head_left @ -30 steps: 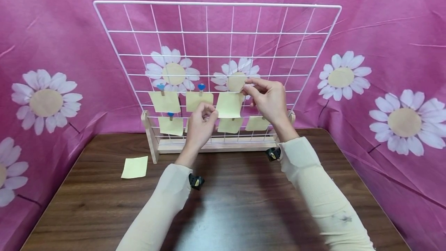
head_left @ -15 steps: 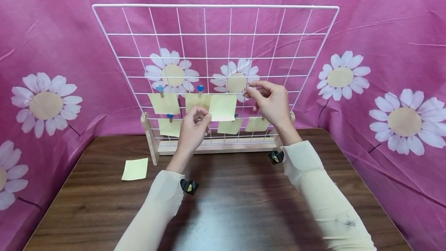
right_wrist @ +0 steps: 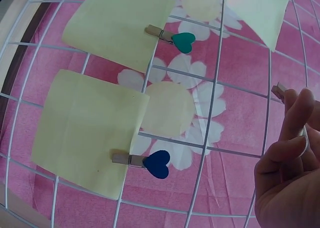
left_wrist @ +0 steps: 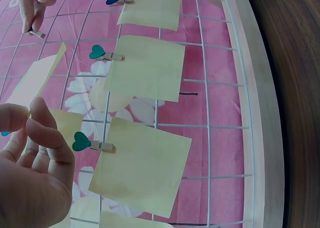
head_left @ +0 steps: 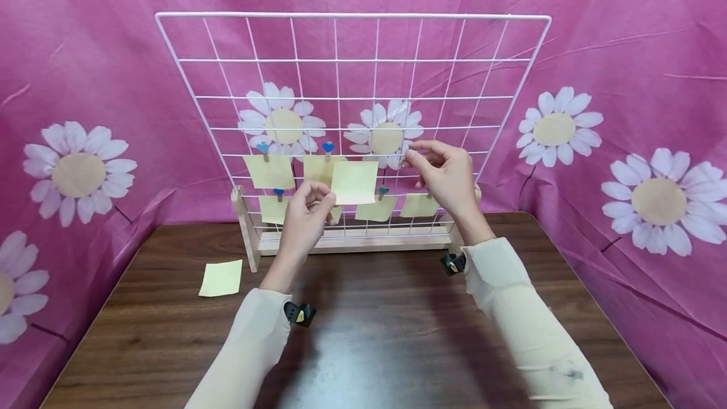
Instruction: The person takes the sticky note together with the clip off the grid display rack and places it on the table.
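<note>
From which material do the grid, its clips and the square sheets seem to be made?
Grid: probably metal wire, being thin and straight, with smooth white coating.
Clips: likely matt wood, pale brown; their hearts' material unclear.
Sheets: apparently thin, matt paper, edges gently curling.

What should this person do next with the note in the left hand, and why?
Probably lower the held note to the table, near the loose note: the left hand has drawn it leftward in front of the grid, no clip shows on it, and the right hand holds a clothespin separately.
</note>
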### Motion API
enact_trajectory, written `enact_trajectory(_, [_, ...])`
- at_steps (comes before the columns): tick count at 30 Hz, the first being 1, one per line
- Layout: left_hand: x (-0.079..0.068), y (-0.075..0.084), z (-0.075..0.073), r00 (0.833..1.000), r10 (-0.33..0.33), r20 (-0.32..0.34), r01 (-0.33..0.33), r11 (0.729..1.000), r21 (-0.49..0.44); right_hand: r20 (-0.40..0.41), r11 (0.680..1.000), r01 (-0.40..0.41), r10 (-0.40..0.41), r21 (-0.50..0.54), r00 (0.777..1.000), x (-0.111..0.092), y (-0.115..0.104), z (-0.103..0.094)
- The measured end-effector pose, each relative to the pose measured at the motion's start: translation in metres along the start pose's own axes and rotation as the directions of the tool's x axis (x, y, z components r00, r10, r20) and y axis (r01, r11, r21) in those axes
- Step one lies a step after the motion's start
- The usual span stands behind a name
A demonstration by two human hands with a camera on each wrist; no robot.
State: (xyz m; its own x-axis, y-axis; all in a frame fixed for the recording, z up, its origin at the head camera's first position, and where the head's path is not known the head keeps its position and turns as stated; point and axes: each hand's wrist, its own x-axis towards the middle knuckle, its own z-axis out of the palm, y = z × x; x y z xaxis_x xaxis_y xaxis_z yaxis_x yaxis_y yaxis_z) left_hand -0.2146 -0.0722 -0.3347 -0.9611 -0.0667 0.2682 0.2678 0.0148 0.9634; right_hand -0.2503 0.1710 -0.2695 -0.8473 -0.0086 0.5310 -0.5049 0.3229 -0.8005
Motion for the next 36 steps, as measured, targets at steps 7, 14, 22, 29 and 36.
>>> enact_trajectory(7, [-0.004, 0.001, -0.006, 1.0, 0.012, -0.003, -0.012, 1.0, -0.01, -0.011, 1.0, -0.018, 0.018, -0.015, 1.0, -0.003, 0.002, -0.003])
enact_trajectory(14, [-0.008, 0.0, -0.012, 0.999, -0.021, -0.027, 0.022, 1.0, 0.006, -0.012, 1.0, -0.013, 0.013, 0.0, 1.0, -0.008, 0.006, -0.007])
enact_trajectory(22, [-0.012, -0.002, -0.019, 0.998, -0.046, -0.047, 0.046, 0.999, -0.008, -0.016, 0.999, -0.041, 0.041, 0.017, 0.999, -0.016, 0.007, -0.011])
enact_trajectory(29, [-0.016, -0.002, -0.027, 0.995, -0.057, -0.081, 0.056, 0.998, -0.019, -0.037, 0.999, -0.038, 0.039, 0.013, 0.999, -0.021, 0.008, -0.014])
enact_trajectory(36, [-0.022, -0.005, -0.035, 0.992, -0.081, -0.098, 0.077, 0.996, -0.046, -0.059, 0.999, -0.038, 0.04, 0.031, 0.997, -0.026, 0.02, -0.02])
